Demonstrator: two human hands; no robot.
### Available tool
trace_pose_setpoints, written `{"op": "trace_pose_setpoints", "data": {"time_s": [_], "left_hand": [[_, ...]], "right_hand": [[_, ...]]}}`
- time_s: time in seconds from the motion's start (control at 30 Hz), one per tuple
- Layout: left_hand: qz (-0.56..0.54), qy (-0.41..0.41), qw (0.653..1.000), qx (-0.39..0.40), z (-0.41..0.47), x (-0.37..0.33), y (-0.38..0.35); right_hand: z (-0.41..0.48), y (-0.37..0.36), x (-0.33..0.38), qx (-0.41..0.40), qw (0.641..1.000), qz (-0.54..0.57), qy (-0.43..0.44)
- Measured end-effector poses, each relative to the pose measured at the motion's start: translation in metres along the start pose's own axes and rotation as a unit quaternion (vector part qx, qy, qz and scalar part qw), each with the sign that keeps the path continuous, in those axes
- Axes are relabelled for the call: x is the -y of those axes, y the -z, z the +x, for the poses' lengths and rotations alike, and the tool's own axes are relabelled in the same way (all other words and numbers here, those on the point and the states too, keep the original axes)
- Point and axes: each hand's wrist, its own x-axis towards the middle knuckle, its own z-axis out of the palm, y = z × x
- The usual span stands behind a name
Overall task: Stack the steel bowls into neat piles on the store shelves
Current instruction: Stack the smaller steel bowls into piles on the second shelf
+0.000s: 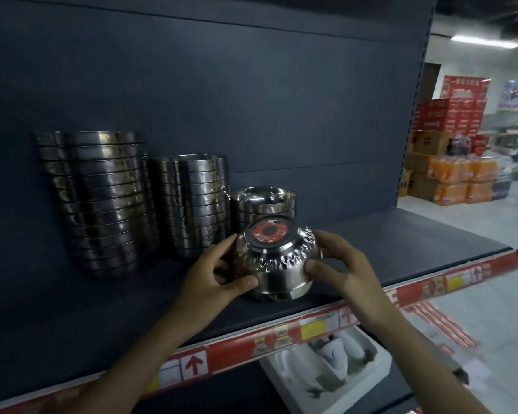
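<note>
Showing, from frame left, a tall pile (102, 201), middle pile (196, 204) and short pile (263, 201) on the shelf (401, 243); at centre, left grip (219, 276) and right grip (341, 264), fingers curled, clasp an upturned bowl (277, 258) between them, before the short pile.

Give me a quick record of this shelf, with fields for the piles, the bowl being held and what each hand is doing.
piles: three on the shelf; tall pile at left, middle pile, short pile at right
held bowl: upside down, red sticker on base, in front of short pile
left hand: grips bowl's left side
right hand: grips bowl's right side
</note>
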Motion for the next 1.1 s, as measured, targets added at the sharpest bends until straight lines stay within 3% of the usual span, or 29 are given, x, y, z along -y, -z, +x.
{"op": "trace_pose_setpoints", "data": {"time_s": [0.2,0.53,0.87,1.1], "left_hand": [[-0.06,0.009,0.997,-0.042,-0.008,-0.004,0.007],[-0.039,-0.034,0.998,-0.041,-0.011,-0.001,0.006],[-0.05,-0.091,0.993,-0.06,-0.01,-0.004,0.006],[-0.095,-0.067,0.991,-0.07,-0.007,-0.001,0.005]], "right_hand": [[0.012,-0.025,-0.01,-0.01,0.995,0.088,0.043],[0.013,-0.021,-0.027,0.015,0.991,0.113,0.068],[0.012,-0.018,-0.026,0.081,0.988,0.133,0.016],[0.015,-0.019,-0.023,0.092,0.987,0.128,0.011]]}}
